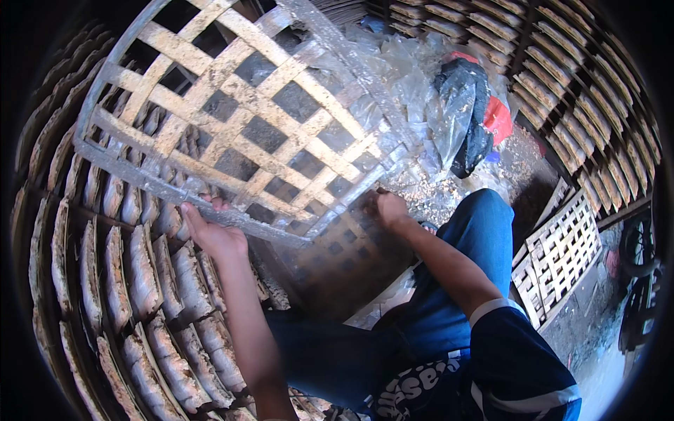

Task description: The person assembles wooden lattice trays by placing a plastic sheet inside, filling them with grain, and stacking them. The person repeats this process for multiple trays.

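You are gripping a pale woven bamboo lattice tray (239, 119) with both hands, left hand (210, 231) on its lower edge, right hand (385, 209) at its corner, above racks of dried fish (140, 281).

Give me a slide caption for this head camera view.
Both hands, left and right, grip a pale woven bamboo lattice tray above stacked racks of drying fish.
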{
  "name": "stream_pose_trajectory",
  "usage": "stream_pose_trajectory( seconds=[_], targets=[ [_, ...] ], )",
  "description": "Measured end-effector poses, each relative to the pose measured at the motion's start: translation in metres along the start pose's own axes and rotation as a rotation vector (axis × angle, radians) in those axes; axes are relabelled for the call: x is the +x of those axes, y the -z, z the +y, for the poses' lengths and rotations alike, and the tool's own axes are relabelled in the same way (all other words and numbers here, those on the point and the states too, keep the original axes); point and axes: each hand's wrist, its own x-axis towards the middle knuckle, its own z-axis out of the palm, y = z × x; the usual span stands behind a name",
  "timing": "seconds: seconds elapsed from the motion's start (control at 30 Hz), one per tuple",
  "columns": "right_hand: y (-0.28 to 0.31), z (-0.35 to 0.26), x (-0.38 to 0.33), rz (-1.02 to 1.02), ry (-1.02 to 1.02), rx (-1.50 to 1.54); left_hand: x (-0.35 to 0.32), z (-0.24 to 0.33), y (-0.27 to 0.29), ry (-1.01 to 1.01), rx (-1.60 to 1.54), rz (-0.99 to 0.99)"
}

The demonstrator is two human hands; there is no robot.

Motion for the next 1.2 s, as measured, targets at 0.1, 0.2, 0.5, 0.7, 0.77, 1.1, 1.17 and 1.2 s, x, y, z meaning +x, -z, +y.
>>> stream_pose_trajectory(
  seconds=[0.1, 0.2, 0.5, 0.7, 0.77, 1.1, 1.17, 1.2],
  targets=[
    [-0.016, 0.016, 0.012, -0.019, -0.031, 0.045, -0.004, 0.000, -0.001, 0.041, -0.052, 0.003],
    [-0.009, -0.007, 0.004, -0.070, -0.051, 0.003, -0.005, 0.003, 0.005, 0.043, -0.066, 0.010],
    [0.063, 0.111, 0.036, 0.855, -0.587, 0.644, -0.018, -0.010, -0.021, 0.123, -0.099, -0.046],
    [0.164, 0.058, 0.000, 1.217, -0.430, 0.357, -0.026, -0.017, -0.021, 0.139, -0.067, -0.002],
    [0.215, -0.004, -0.026, 1.188, -0.047, 0.571, -0.036, -0.028, -0.033, 0.132, -0.045, -0.056],
    [0.145, -0.147, -0.088, -0.071, 0.171, 1.036, -0.075, -0.080, -0.052, -0.012, 0.227, -0.347],
    [0.131, -0.157, -0.089, -0.097, 0.097, 1.105, -0.079, -0.087, -0.047, -0.052, 0.316, -0.408],
    [0.127, -0.161, -0.088, -0.155, 0.037, 1.140, -0.081, -0.088, -0.039, -0.053, 0.375, -0.431]
  ],
)
